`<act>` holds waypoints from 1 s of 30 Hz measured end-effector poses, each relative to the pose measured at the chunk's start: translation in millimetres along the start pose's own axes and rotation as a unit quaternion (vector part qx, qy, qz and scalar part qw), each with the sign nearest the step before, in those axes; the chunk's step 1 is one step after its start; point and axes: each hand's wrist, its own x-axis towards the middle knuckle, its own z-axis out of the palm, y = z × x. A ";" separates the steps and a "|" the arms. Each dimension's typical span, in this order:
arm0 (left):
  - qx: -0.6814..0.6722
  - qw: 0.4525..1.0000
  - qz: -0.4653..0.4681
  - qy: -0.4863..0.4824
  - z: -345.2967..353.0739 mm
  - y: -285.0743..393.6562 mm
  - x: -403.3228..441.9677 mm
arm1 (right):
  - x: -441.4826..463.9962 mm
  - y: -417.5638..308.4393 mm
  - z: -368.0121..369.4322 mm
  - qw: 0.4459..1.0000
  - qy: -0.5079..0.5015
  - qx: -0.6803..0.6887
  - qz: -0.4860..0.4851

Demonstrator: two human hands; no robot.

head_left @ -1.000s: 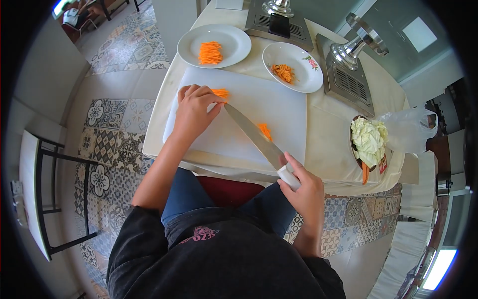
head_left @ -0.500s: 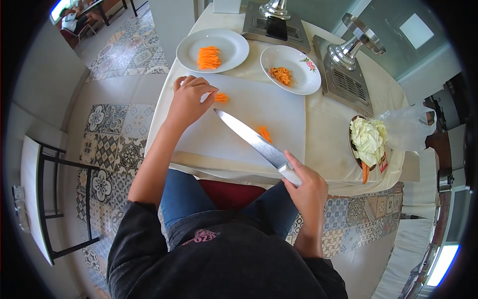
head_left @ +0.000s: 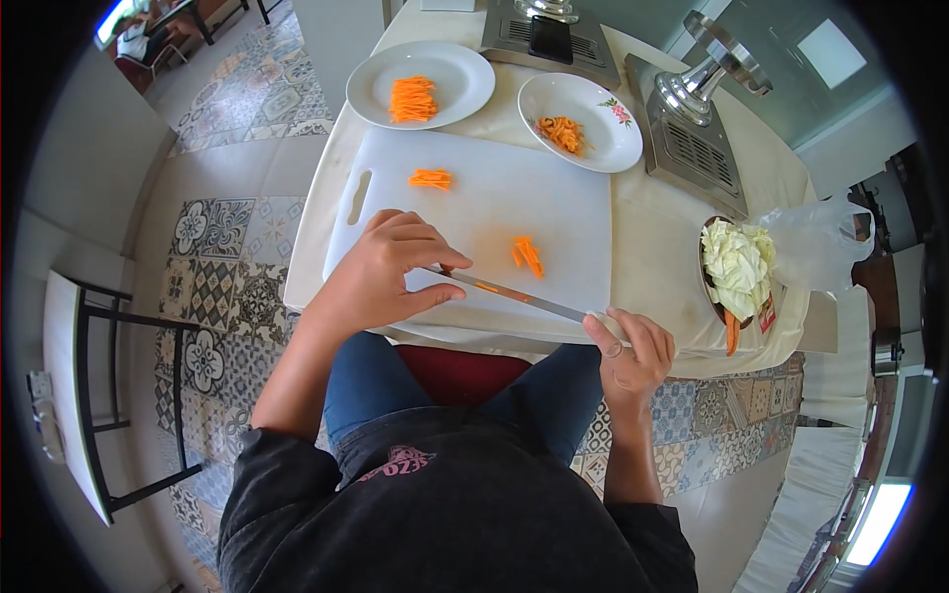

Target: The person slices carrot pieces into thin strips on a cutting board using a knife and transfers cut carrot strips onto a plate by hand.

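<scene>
- We see the knife [head_left: 539, 303] over the near part of the cutting board [head_left: 479, 215], its long axis slanting from the left fingers down toward the body and the right hand.
- We find the right hand [head_left: 636, 357] clamped around the handle, and the left hand [head_left: 388, 269] at the tip end, the nearer of the two to the point.
- We see the left thumb and forefinger parted, with the tip end in the gap between them; whether the forefinger presses on the steel, we cannot tell.
- We notice an orange sliver [head_left: 485, 287] along the blade, just right of the left fingertips.
- We place the loose carrot strips [head_left: 529, 256] beyond the blade, right of the left fingers, their long axis slanting toward the right hand.
- We place the neat carrot bundle [head_left: 431, 179] farther off, straight ahead of the left hand, its strips lying crosswise; neither hand touches it.
- Past the board, we see the plate [head_left: 468, 89] holding a larger carrot pile [head_left: 412, 100].
</scene>
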 end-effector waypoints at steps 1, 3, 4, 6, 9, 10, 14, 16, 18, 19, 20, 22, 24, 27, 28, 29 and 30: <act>0.002 1.000 0.000 0.003 3.6 6.2 0.8 | 1.2 0.6 -0.5 1.000 -0.008 -0.003 -0.007; 0.011 1.000 0.009 -0.006 7.5 9.2 1.8 | 2.2 0.6 -0.9 1.000 -0.021 -0.005 -0.016; 0.019 0.999 0.019 -0.018 10.4 7.0 1.6 | 2.5 0.5 -1.0 0.999 -0.027 -0.003 -0.018; 0.030 0.999 0.026 -0.025 13.1 5.6 1.6 | 3.4 -0.6 -2.3 0.999 -0.043 0.006 -0.012; 0.037 0.999 0.023 0.010 12.4 6.8 1.8 | 2.7 -3.6 -6.6 0.997 -0.068 0.030 0.014; 0.040 0.998 0.025 0.036 8.6 6.7 3.5 | 0.9 -3.6 -6.7 0.996 -0.072 0.040 0.026; 0.116 0.980 -0.052 0.155 -3.5 -21.6 17.0 | -3.8 -3.0 -18.3 0.986 -0.100 0.083 0.103; 0.143 0.974 -0.084 0.155 -0.9 -49.0 23.2 | -8.6 -4.9 -22.7 0.970 -0.116 0.129 0.170; 0.166 0.970 -0.100 0.150 6.0 -68.9 28.9 | -11.0 -8.3 -28.5 0.945 -0.135 0.171 0.245; 0.174 0.969 -0.101 0.143 10.1 -75.5 30.7 | -10.4 -13.7 -32.9 0.927 -0.148 0.190 0.287; 0.182 0.969 -0.104 0.134 13.0 -82.1 31.4 | -11.3 -16.8 -36.3 0.907 -0.162 0.208 0.330; 0.203 0.965 -0.095 0.136 13.9 -86.5 36.1 | -15.5 -18.7 -39.6 0.886 -0.169 0.231 0.366; 0.220 0.963 -0.082 0.134 15.2 -91.5 39.1 | -16.6 -22.0 -40.9 0.867 -0.152 0.265 0.394; 0.238 0.961 -0.059 0.126 17.2 -100.3 41.5 | -16.8 -22.6 -40.5 0.865 -0.168 0.249 0.402; 0.241 0.961 -0.054 0.121 18.1 -101.5 41.7 | -16.6 -23.2 -40.2 0.864 -0.173 0.249 0.401; 0.243 0.962 -0.050 0.116 19.0 -102.4 41.4 | -16.0 -24.0 -39.7 0.864 -0.178 0.249 0.401; 0.244 0.963 -0.049 0.108 19.1 -102.1 40.9 | -15.9 -24.2 -39.3 0.863 -0.183 0.248 0.401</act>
